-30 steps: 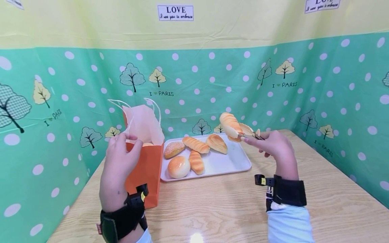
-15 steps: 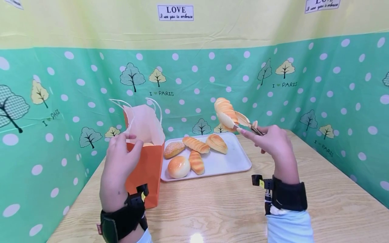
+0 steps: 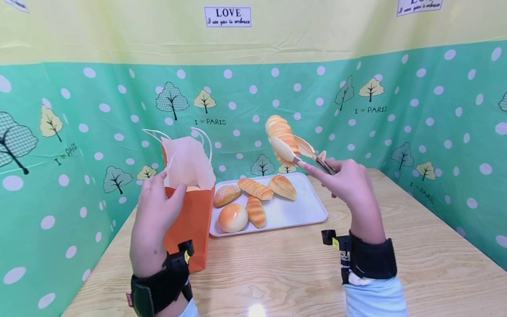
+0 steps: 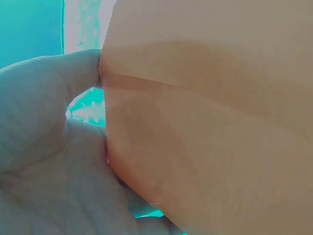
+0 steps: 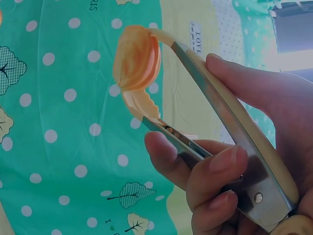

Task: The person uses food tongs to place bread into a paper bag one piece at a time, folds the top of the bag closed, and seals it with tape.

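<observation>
My right hand grips metal tongs with cream-coloured tips, thumb on one arm and fingers curled round the other. Pinched between the tips, a striped, spiral-ridged bread roll hangs in the air above the back of the tray. In the right wrist view the roll shows end-on in the tips. My left hand holds the left side edge of an upright orange paper bag, thumb on the near side; its other fingers are partly hidden by the paper. A bit of bread shows inside the bag's mouth.
Right of the bag lies a white tray carrying several breads, among them a round bun and a seeded roll. Two white string handles rise from the bag. A polka-dot cloth walls in the wooden table.
The right hand has lifted the tongs and the striped roll upward and leftward, from low over the tray's right back corner. The left hand and the bag have stayed in place.
</observation>
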A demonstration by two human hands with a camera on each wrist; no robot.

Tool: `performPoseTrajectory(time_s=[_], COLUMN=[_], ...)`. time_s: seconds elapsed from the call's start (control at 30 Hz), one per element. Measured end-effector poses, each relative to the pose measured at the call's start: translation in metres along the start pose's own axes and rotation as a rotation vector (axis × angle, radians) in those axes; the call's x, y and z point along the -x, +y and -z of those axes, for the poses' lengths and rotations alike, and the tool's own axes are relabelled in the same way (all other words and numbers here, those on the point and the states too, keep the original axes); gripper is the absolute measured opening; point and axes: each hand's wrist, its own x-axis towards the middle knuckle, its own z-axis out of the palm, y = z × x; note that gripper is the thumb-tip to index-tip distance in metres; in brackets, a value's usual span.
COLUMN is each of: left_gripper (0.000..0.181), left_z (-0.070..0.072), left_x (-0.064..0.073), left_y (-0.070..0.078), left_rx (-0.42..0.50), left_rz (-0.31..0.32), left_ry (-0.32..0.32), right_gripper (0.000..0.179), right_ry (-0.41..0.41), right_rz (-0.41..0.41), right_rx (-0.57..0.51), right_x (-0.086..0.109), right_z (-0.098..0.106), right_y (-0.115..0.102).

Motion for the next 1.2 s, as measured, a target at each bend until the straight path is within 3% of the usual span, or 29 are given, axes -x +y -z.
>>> performPoseTrajectory(time_s=[0.53,0.77,1.03,1.2], left_gripper=[0.072,0.072,0.072,0.073], left_z=[0.0,-0.001,-0.002,-0.004], left_x=[0.0,0.0,-0.001,-0.001], left_y=[0.001,0.001,0.002,0.003], left_rx=[-0.011,-0.01,0.004,0.008], left_rz=[0.003,-0.001,-0.029,-0.042], left_ry=[0.005,0.011,0.04,0.058], right_gripper=[0.085,0.082,0.08,0.078], right_ry=[0.108,0.173,0.189,0.196], right_rz=[0.04,0.09,0.132,0.206], right_rx=[-0.086,-0.083,-0.077,-0.091], right_x=[0.007,0.01,0.016,0.023], right_z=[0.002,0.0,-0.007,-0.012], right_y=[-0.013,-0.019,-0.033,-0.045])
